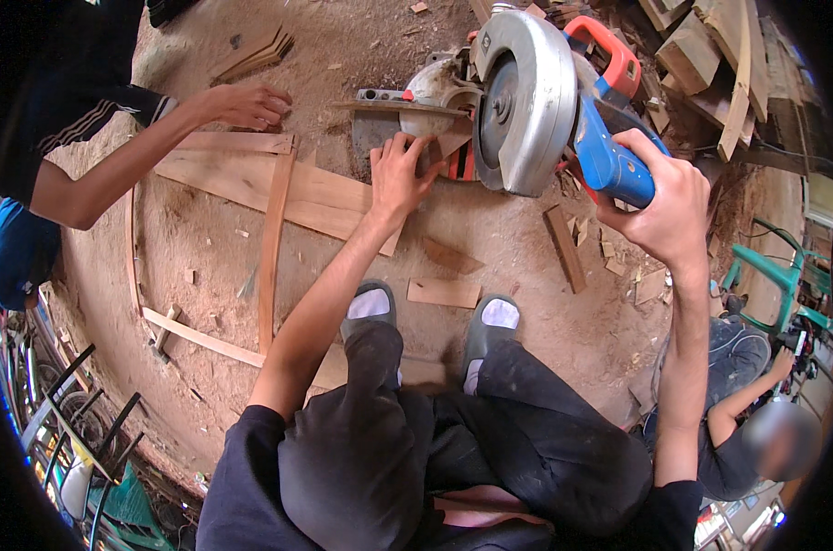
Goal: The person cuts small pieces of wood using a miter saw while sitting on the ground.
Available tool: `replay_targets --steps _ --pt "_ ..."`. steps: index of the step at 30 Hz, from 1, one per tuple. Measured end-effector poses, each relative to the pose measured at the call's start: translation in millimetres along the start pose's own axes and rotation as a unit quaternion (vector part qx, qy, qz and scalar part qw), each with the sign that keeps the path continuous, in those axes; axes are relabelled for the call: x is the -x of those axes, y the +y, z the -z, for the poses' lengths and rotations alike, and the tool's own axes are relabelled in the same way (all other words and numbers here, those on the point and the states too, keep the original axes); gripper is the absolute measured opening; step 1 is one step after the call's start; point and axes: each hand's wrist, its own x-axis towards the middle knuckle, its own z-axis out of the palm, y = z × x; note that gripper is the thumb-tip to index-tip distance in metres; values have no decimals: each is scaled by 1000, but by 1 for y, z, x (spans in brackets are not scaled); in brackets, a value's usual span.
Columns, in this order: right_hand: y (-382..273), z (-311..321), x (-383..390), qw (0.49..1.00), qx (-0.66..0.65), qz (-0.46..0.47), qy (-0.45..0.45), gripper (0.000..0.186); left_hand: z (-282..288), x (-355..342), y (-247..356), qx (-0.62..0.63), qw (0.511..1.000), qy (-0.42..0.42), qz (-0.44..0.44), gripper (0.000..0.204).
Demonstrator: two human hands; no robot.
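A mitre saw point(526, 101) with a silver blade guard and round blade stands on the dirt ground in front of me. My right hand point(659, 197) is wrapped round its blue handle point(609, 165), to the right of the blade. Left of the blade, my left hand point(400, 179) rests at the saw's base point(377, 138), its fingers bent on a short brown wood piece point(453, 138). That piece is partly hidden by the hand and the saw.
A wide plank point(324, 197) and a thin wooden frame strip point(276, 239) lie at left, beneath another person's hand point(246, 106). Offcuts point(444, 292) lie by my feet. Stacked timber point(701, 55) fills the far right. Another person point(737, 413) sits at right by a green chair point(770, 285).
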Motion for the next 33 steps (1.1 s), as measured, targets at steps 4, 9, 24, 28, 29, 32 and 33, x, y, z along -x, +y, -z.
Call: replay_targets --steps 4,9,24,28,29,32,33 --pt "-2 -3 6 1000 20 -7 16 49 2 -1 1 7 1000 1 -11 46" --pt "3 -9 7 997 44 14 57 50 4 -6 -7 -1 999 -9 -33 45" --pt "2 -106 72 995 54 40 68 42 5 -15 -13 35 999 -20 -32 45" --pt "-1 -111 74 997 40 43 57 52 0 -11 -14 43 998 3 -36 43" --pt "-5 -110 73 996 61 36 45 49 0 -10 -15 36 999 0 -30 43" --pt "-12 -106 69 996 79 30 30 42 1 -11 -14 18 1000 -4 -19 43" --pt "-10 -106 68 997 53 38 36 42 1 -11 -13 14 1000 -5 -19 44"
